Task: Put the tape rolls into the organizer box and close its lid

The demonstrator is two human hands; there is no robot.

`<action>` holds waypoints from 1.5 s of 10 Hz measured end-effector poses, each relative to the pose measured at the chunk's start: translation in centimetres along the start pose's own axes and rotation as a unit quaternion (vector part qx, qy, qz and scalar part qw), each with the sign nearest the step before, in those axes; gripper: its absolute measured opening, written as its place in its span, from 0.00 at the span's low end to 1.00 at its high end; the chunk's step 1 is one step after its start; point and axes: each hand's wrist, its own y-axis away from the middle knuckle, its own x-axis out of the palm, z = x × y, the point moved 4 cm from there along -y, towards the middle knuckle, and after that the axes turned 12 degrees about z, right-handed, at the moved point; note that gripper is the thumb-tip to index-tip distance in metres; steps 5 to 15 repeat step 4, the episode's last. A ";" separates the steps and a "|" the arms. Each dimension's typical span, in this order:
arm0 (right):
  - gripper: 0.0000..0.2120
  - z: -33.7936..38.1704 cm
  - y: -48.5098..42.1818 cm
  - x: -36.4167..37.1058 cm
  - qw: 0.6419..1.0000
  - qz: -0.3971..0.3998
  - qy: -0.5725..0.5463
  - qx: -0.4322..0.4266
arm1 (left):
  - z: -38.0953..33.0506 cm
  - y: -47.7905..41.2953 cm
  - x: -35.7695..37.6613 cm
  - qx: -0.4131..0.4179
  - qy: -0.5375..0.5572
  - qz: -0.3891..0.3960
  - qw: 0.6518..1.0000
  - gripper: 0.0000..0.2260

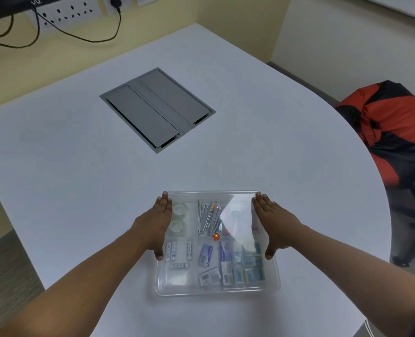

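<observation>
A clear plastic organizer box (216, 289) lies on the white table near me, its transparent lid (238, 215) lying flat over it. Two clear tape rolls (178, 217) sit in its far-left compartment, one behind the other. My left hand (156, 226) presses flat along the box's left edge, fingers straight. My right hand (272, 220) rests the same way along the right edge. Other compartments hold pens, batteries, small packets and an orange ball.
A grey flap-covered cable hatch (156, 109) is set into the white table (80, 178) beyond the box. A chair with an orange and black bag (391, 127) stands off the table's right edge. Cables and wall sockets (68, 14) hang at the far left.
</observation>
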 end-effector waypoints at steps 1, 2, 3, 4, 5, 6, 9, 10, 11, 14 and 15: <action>0.75 -0.1 0.7 -0.3 1.000 -0.003 0.009 0.001 | -0.1 0.3 -0.1 -0.004 0.002 -0.007 1.000 0.68; 0.74 0.2 1.0 -0.5 0.999 -0.007 0.036 0.013 | -0.4 0.7 -0.3 -0.015 -0.021 -0.023 0.999 0.68; 0.70 1.1 1.7 -0.8 0.999 -0.006 0.051 0.010 | -0.8 1.8 -0.7 -0.030 -0.039 -0.044 0.998 0.67; 0.65 2.3 2.3 -1.4 1.000 -0.028 0.013 -0.006 | -1.3 2.9 -1.5 -0.035 -0.027 -0.060 0.997 0.64; 0.65 2.3 2.3 -1.4 1.000 -0.028 0.013 -0.006 | -1.3 2.9 -1.5 -0.035 -0.027 -0.060 0.997 0.64; 0.65 2.3 2.3 -1.4 1.000 -0.028 0.013 -0.006 | -1.3 2.9 -1.5 -0.035 -0.027 -0.060 0.997 0.64; 0.65 2.3 2.3 -1.4 1.000 -0.028 0.013 -0.006 | -1.3 2.9 -1.5 -0.035 -0.027 -0.060 0.997 0.64; 0.65 2.3 2.3 -1.4 1.000 -0.028 0.013 -0.006 | -1.3 2.9 -1.5 -0.035 -0.027 -0.060 0.997 0.64; 0.65 2.3 2.3 -1.4 1.000 -0.028 0.013 -0.006 | -1.3 2.9 -1.5 -0.035 -0.027 -0.060 0.997 0.64; 0.65 2.3 2.3 -1.4 1.000 -0.028 0.013 -0.006 | -1.3 2.9 -1.5 -0.035 -0.027 -0.060 0.997 0.64; 0.65 2.3 2.3 -1.4 1.000 -0.028 0.013 -0.006 | -1.3 2.9 -1.5 -0.035 -0.027 -0.060 0.997 0.64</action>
